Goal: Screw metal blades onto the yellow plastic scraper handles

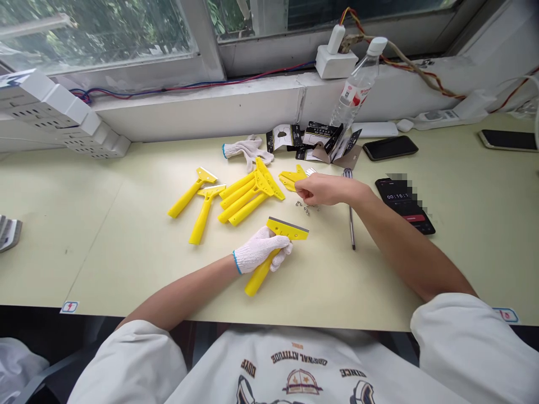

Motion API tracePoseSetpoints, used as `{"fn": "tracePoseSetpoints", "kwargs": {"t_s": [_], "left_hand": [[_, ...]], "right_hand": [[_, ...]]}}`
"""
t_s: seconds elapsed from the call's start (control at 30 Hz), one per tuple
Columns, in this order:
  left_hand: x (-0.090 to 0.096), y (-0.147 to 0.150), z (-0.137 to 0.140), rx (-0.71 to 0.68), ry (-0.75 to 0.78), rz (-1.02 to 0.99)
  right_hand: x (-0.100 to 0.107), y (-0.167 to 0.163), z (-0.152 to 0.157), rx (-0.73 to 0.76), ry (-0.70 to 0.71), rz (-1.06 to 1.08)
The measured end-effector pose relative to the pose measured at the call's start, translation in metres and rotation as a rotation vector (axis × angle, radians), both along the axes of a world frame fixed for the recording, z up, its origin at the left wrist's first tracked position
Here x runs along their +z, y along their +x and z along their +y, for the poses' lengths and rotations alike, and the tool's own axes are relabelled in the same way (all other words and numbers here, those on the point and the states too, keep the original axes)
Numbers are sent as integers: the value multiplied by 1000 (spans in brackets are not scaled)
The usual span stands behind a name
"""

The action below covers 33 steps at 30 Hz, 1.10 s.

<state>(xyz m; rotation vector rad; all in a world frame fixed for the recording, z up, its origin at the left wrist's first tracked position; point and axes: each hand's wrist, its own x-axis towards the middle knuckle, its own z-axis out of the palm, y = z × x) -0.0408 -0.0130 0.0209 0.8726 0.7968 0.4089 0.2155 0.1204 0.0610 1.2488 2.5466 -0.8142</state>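
My left hand (263, 250), in a white knit glove with a blue cuff, is wrapped around a yellow scraper (259, 276). The scraper's head carries a thin dark blade and points away from me. My bare right hand (319, 189) reaches in from the right with its fingers curled together; whatever they pinch is hidden. Just beyond its fingertips lie loose yellow scraper head plates (290, 178), and small screws (305, 209) are scattered right below it. Left of these, several yellow scraper handles (244, 199) lie in a pile beside two scrapers with blades (204, 213).
A screwdriver (352, 219) lies right of the screws, near a phone (404, 205) showing a timer. Behind are a spare glove (248, 151), black packaging (311, 140), a plastic bottle (356, 87) and another phone (391, 148). White boxes (63, 115) stand far left.
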Motion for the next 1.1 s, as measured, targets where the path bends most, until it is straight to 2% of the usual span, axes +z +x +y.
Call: {"fn": "tracePoseSetpoints", "kwargs": {"t_s": [0.13, 0.3, 0.4, 0.57, 0.97, 1.1], "left_hand": [[-2, 0, -1, 8, 13, -3], [-5, 1, -1, 28, 23, 2], [-7, 0, -1, 21, 23, 6], [-8, 1, 0, 13, 22, 11], [-4, 2, -1, 75, -27, -10], [-5, 1, -2, 59, -34, 6]], "right_hand": [[9, -3, -4, -10, -38, 34], [25, -16, -17, 162, -413, 170], [27, -22, -22, 210, -509, 178], [21, -27, -24, 207, -512, 118], [15, -33, -25, 225, -329, 162], [16, -29, -20, 193, -379, 171]]}}
